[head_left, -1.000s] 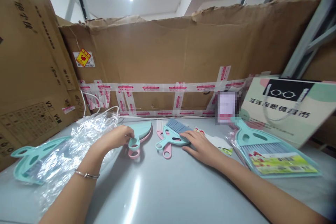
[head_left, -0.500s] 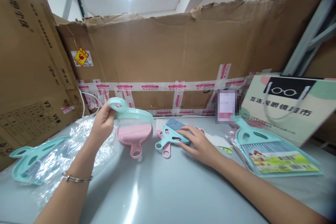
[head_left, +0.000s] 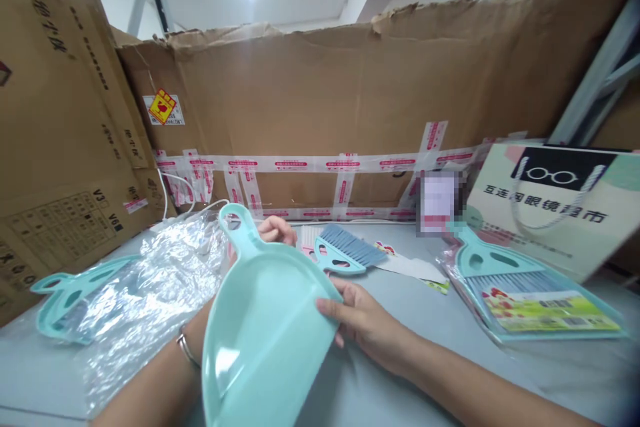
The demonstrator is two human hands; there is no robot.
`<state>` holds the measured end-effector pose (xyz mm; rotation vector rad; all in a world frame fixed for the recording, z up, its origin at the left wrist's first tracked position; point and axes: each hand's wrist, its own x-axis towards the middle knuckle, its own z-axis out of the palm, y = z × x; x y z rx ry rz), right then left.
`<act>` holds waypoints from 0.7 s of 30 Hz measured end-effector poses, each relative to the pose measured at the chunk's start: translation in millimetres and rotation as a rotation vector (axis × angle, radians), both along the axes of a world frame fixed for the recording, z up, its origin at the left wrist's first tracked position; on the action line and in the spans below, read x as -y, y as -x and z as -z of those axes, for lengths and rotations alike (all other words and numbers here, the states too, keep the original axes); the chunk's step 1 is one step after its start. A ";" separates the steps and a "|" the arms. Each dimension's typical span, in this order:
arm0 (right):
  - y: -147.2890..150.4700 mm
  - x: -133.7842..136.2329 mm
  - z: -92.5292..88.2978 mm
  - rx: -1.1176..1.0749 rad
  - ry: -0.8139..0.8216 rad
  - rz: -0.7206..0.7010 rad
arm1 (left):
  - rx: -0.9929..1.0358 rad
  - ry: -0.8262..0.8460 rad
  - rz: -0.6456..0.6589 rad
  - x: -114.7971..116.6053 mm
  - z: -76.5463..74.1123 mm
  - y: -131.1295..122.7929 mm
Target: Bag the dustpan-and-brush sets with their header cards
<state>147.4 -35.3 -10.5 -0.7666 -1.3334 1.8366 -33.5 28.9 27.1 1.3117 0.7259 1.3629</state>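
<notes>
A light teal dustpan (head_left: 265, 320) is raised close in front of me, tilted, its ring handle pointing up and left. My right hand (head_left: 357, 323) is closed on its right edge, thumb on the front face. Behind the pan, my left hand (head_left: 278, 230) shows only curled fingers beside the handle; its palm and anything in it are hidden. On the table beyond lies a small teal brush (head_left: 345, 250) with blue-grey bristles, over a second brush with white bristles (head_left: 309, 238). A sliver of a pink dustpan (head_left: 231, 251) shows behind the teal one.
Crumpled clear plastic wrap (head_left: 160, 300) and another teal dustpan (head_left: 65, 310) lie left. At right are a packaged teal brush-and-dustpan set (head_left: 540, 293) and a paper bag (head_left: 550, 207). A printed card (head_left: 413, 267) lies behind my right hand. A large cardboard box (head_left: 320, 100) walls the back.
The teal dustpan has come nearer and turned its inner face toward me. My right hand has left the small brush and taken the pan's edge. My left hand has moved right, behind the pan.
</notes>
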 end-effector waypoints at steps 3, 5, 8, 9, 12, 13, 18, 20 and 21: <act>-9.6 -7.2 1.1 0.011 -0.089 0.285 | 0.147 0.191 0.091 9.1 -8.2 -1.0; -15.2 -11.7 2.1 0.031 -0.120 0.432 | 0.134 0.266 0.115 13.8 -11.9 -1.3; -21.1 -16.3 2.7 0.086 -0.153 0.458 | -0.058 0.269 0.000 14.1 -8.5 -2.2; -23.2 -17.8 2.6 0.108 -0.170 0.432 | -0.107 0.247 -0.068 12.4 -6.3 -1.8; -32.4 -25.6 3.6 0.161 -0.257 0.447 | -0.086 0.183 -0.263 4.6 -3.5 3.7; -36.5 -29.5 5.0 0.181 -0.301 0.491 | -0.039 0.166 -0.331 2.0 -4.4 6.7; -54.8 -51.8 15.4 0.421 -0.584 0.604 | 0.188 0.084 -0.632 -6.8 -13.3 20.9; -56.6 -58.1 15.4 0.612 -0.700 0.527 | 0.233 0.064 -0.661 -8.5 -14.2 23.8; -56.1 -60.4 13.5 0.716 -0.766 0.455 | 0.246 0.058 -0.667 -9.0 -14.1 24.7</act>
